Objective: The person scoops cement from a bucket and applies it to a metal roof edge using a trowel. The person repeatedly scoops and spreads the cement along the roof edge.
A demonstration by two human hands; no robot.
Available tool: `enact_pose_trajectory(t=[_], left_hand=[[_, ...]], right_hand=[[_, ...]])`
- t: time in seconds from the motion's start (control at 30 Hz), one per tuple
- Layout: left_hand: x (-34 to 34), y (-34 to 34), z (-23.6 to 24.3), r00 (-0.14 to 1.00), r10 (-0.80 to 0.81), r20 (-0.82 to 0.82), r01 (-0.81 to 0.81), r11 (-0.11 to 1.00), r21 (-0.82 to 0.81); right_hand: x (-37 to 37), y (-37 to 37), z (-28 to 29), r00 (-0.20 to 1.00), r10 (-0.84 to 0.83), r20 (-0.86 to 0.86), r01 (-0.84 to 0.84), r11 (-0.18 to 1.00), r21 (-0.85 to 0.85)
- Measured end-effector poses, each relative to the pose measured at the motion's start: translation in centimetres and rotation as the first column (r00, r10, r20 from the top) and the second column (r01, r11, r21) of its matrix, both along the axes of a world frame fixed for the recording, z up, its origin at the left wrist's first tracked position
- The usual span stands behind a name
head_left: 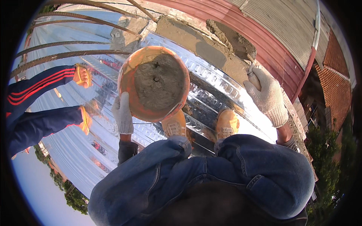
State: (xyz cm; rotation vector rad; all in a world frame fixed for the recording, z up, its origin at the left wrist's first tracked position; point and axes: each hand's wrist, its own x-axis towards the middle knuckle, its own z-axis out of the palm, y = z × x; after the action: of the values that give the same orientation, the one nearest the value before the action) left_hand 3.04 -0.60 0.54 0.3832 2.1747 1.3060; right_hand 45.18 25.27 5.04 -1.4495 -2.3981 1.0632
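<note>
An orange bucket, its rim smeared, holds wet grey mortar. My left hand, in a white knit glove, grips the bucket's near-left side, fingers partly hidden behind the wall. In my gloved right hand is the handle of a trowel. The trowel's broad blade points away from me, with mortar along its edge, over a narrow wall top. Fresh mortar is spread along that wall top, smooth in part and damp toward the trowel.
Ribbed metal decking lies under my yellow shoes. Rusty rebar rods stick out at the upper left. Another person's legs in dark striped trousers stand at the left. Beyond the wall is a red corrugated roof.
</note>
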Motion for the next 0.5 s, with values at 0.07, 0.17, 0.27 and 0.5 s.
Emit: enact_pose_trajectory(t=[0.07, 0.17, 0.27, 0.5], left_hand=[[0.0, 0.0, -0.3, 1.0, 0.0, 0.01, 0.0, 1.0, 0.004], [-0.2, -0.2, -0.9, 1.0, -0.002, 0.024, 0.002, 1.0, -0.002], [-0.1, -0.3, 0.1, 1.0, -0.005, 0.007, 0.005, 1.0, -0.017], [0.1, 0.1, -0.1, 1.0, 0.009, 0.002, -0.009, 1.0, 0.007]], right_hand=[[0.0, -0.8, -3.3, 0.986, -0.029, 0.162, 0.002, 0.987, 0.162], [-0.3, -1.7, -6.5, 0.931, 0.003, 0.364, -0.09, 0.971, 0.222], [-1.3, -2.1, -5.6, 0.963, -0.059, 0.263, -0.015, 0.962, 0.272], [-1.0, -0.7, -6.2, 0.967, -0.02, 0.252, -0.046, 0.967, 0.252]])
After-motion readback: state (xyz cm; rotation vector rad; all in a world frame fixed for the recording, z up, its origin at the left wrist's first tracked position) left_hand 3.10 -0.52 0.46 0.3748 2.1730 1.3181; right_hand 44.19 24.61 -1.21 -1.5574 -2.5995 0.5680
